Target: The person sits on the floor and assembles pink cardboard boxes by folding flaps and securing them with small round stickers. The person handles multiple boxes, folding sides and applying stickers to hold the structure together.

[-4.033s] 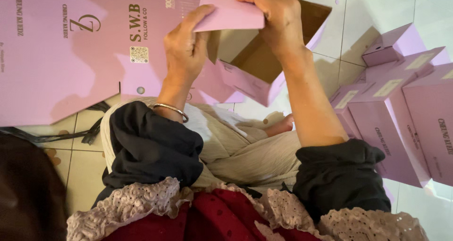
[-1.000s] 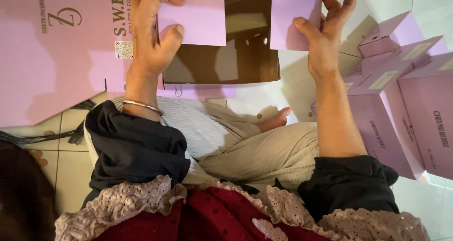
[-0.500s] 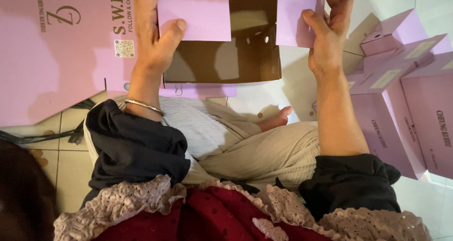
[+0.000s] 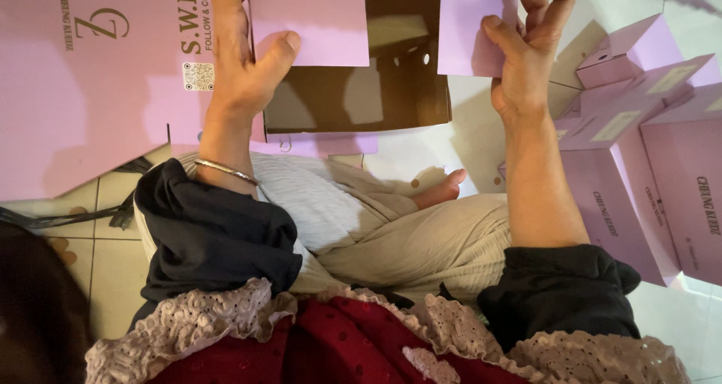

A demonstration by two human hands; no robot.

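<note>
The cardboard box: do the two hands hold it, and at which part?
Yes. The left hand grips the box's left pink flap; the right hand grips its right pink flap.

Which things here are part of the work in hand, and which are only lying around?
In hand:
- left hand on the left pink flap
- right hand on the right pink flap
- open box, brown inside

Lying about:
- flat pink sheets
- stacked pink boxes
- black cable

Dark sleeves (image 4: 218, 233), silver bangle (image 4: 226, 172)
</note>
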